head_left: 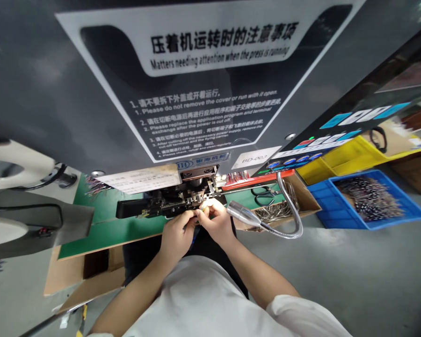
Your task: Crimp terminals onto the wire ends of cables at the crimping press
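**Gold-coloured wire terminal (pixel 204 208) at black crimping applicator (pixel 168 206)**

Right hand (pixel 214 222) pinches it, fingers together; left hand (pixel 177 238) closes just beside, its grip unclear. Terminal lies just before the applicator, nearer the right hand; long axis too small to tell.

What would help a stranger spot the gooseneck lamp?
Start at the grey press with the warning panel. Below its right side, by the green bench, a silver gooseneck lamp curves down, its head aimed at the right hand. It is the only shiny ribbed metal arm.
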`<control>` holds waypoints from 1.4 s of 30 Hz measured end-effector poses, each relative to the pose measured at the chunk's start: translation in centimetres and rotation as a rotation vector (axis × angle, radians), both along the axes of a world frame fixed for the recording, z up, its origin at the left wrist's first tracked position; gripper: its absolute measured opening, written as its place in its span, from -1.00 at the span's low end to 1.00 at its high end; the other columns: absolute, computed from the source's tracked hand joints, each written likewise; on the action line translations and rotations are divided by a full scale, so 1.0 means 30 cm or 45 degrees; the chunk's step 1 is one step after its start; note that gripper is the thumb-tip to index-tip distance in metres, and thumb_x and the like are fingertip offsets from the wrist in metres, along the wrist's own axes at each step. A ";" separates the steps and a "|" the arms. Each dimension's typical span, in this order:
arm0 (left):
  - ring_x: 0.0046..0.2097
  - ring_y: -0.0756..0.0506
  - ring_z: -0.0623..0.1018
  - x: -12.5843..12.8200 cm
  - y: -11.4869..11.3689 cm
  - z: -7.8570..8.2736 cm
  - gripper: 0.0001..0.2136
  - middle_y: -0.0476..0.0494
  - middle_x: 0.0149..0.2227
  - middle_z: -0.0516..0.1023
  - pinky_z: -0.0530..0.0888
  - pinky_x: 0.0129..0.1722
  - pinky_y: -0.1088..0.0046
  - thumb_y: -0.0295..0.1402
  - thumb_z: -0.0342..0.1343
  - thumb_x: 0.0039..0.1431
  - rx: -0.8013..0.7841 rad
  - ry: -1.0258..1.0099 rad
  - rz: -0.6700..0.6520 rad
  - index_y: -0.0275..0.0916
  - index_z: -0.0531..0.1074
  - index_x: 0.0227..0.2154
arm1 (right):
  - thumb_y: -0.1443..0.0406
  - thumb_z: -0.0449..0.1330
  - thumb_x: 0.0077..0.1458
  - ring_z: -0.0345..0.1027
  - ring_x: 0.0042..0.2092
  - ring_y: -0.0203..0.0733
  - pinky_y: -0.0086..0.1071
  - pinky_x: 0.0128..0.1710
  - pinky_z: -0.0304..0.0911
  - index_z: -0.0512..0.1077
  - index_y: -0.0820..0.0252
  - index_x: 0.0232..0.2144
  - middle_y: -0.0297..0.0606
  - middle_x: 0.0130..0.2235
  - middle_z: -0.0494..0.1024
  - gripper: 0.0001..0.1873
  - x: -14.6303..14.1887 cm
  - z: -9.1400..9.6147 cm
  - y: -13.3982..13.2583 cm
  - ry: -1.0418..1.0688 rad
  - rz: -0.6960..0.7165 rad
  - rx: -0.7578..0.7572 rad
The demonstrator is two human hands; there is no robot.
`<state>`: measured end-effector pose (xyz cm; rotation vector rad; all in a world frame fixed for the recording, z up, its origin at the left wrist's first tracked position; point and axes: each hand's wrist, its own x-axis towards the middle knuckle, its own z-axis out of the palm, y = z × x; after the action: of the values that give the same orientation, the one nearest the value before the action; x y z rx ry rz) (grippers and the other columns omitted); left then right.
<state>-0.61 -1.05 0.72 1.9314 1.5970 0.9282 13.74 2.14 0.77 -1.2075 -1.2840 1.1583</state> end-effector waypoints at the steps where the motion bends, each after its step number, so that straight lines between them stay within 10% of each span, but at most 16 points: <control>1: -0.21 -0.08 0.65 -0.001 0.001 0.000 -0.85 -0.06 -0.22 0.69 0.49 -0.23 0.48 -0.38 0.05 0.33 -0.005 -0.006 0.002 -0.12 0.51 -0.16 | 0.18 0.25 0.04 0.07 -0.59 -0.37 -0.45 -0.58 0.11 0.30 0.14 -0.42 -0.52 -0.62 0.17 -0.78 0.000 0.000 0.000 0.008 0.005 -0.001; 42: -0.24 -0.08 0.65 0.000 -0.006 0.006 -0.86 -0.06 -0.24 0.69 0.45 -0.26 0.51 -0.37 0.05 0.33 0.095 0.085 0.094 -0.13 0.51 -0.17 | 0.29 0.21 0.12 0.23 -0.58 -0.33 -0.44 -0.57 0.26 0.63 0.27 -0.26 -0.37 -0.59 0.44 -0.77 -0.010 0.009 0.010 -0.208 -0.016 0.336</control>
<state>-0.61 -1.22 0.90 1.9845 1.7050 0.9750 13.43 2.44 1.05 -1.1286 -1.4977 0.8626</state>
